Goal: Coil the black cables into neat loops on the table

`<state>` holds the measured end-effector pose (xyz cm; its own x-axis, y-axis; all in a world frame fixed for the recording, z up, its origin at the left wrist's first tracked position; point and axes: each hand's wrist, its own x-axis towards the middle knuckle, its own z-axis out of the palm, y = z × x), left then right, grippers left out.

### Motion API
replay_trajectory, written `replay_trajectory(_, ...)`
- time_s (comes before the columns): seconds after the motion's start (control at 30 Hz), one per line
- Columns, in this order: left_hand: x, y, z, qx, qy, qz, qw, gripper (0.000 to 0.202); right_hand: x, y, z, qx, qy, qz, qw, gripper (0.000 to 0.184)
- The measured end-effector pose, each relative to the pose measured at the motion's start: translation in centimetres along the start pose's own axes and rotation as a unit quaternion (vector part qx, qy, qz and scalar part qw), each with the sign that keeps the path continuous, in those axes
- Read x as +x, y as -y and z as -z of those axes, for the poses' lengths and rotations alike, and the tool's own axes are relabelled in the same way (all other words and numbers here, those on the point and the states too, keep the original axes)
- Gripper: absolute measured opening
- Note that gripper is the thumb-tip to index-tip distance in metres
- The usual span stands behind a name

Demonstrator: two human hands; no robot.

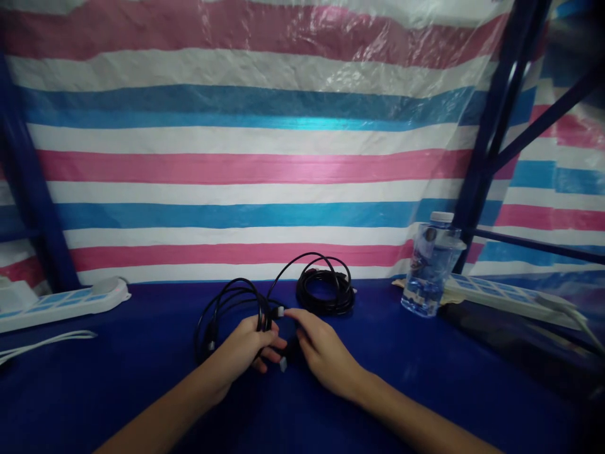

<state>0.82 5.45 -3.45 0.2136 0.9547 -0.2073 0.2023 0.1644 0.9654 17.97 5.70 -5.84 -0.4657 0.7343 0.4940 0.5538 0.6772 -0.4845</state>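
Observation:
A looped black cable (pixel 218 307) hangs from my left hand (pixel 248 343), its strands gathered between thumb and fingers. One of its ends, a plug with a pale metal tip (pixel 278 311), sticks out to the right above those fingers. My right hand (pixel 326 353) is just beside it, index finger stretched toward the plug tip, at or very near contact. The right hand's fingers look apart. Below, between the hands, shows a second metal plug tip (pixel 283 364) with a dark, blurred body. Behind them a round coil of black cable (pixel 326 309) lies on the blue tabletop (pixel 155 359).
At the right stands a clear bottle (pixel 425 271) with a white cap, near a white-and-blue power strip (pixel 510 297). Another power strip (pixel 70 302) and a white cable (pixel 51 340) lie left. Blue metal posts and a striped plastic sheet (pixel 265 167) enclose the back.

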Motion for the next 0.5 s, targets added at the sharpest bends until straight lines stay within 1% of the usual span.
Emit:
replay_trajectory(0.1, 0.3, 0.2, 0.2, -0.017, -0.048, -0.063, 0.997, 0.029, -0.2, 0.8, 0.8, 0.016, 0.068, 0.046, 0.996, 0.041)
replay_trajectory(0.2, 0.6, 0.2, 1.3, -0.040, -0.131, -0.139, 0.981, 0.031, -0.4, 1.7, 1.3, -0.030, 0.149, 0.081, 0.985, 0.036)
replay_trajectory(0.27, 0.5, -0.2, 2.2, -0.039, -0.184, -0.171, 0.967, 0.031, -0.5, 1.8, 1.4, -0.057, 0.168, 0.104, 0.979, 0.032)
replay_trajectory(0.33, 0.3, -1.0, 3.1, -0.027, -0.222, -0.200, 0.954, 0.030, -0.4, 1.4, 1.4, -0.071, 0.162, 0.107, 0.978, 0.028)
replay_trajectory(0.37, 0.1, -1.4, 3.6, -0.026, -0.239, -0.219, 0.946, 0.029, -0.4, 1.1, 1.5, -0.076, 0.148, 0.101, 0.981, 0.027)
replay_trajectory(0.43, -0.4, -2.3, 4.4, -0.036, -0.274, -0.267, 0.923, 0.027, -0.2, 0.4, 1.8, -0.087, 0.092, 0.089, 0.988, 0.024)
replay_trajectory(0.5, -0.9, -2.9, 5.1, -0.042, -0.305, -0.316, 0.897, 0.026, 0.0, -0.1, 2.5, -0.100, 0.012, 0.099, 0.990, 0.023)
